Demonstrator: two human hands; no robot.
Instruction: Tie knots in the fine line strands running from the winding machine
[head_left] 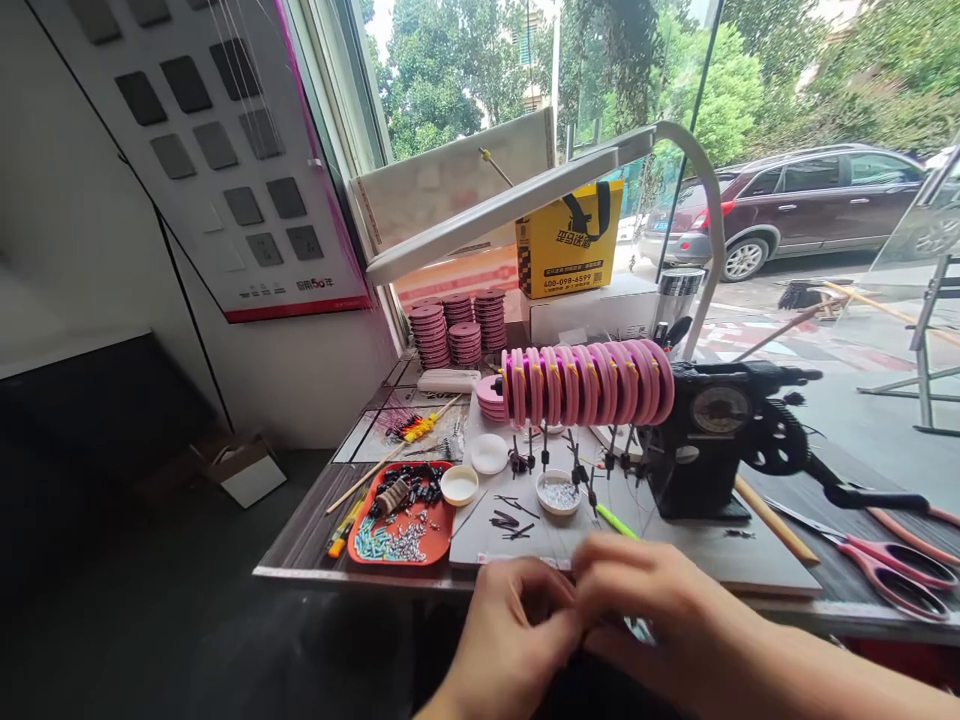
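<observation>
My left hand [517,625] and my right hand [652,605] meet just in front of the table's near edge. Fingers and thumbs on both are bent in and pinched together. Whatever lies between them is hidden or too small to make out. Behind the hands, several pink foam spools [589,385] wound with line sit in a row on a black hand-crank winder [705,440]. Small black pieces hang on lines below the spools. On the light board [480,545] lie thin dark tubes [511,518] and a small dish [559,493] of tiny silvery parts.
At left, an orange tray [442,548] holds black, silver and turquoise small parts. Pink-handled scissors [892,575] lie at right beside a wooden stick [776,522]. Stacked pink spools [429,338], a yellow bag [570,245] and a white lamp arm [510,205] stand behind.
</observation>
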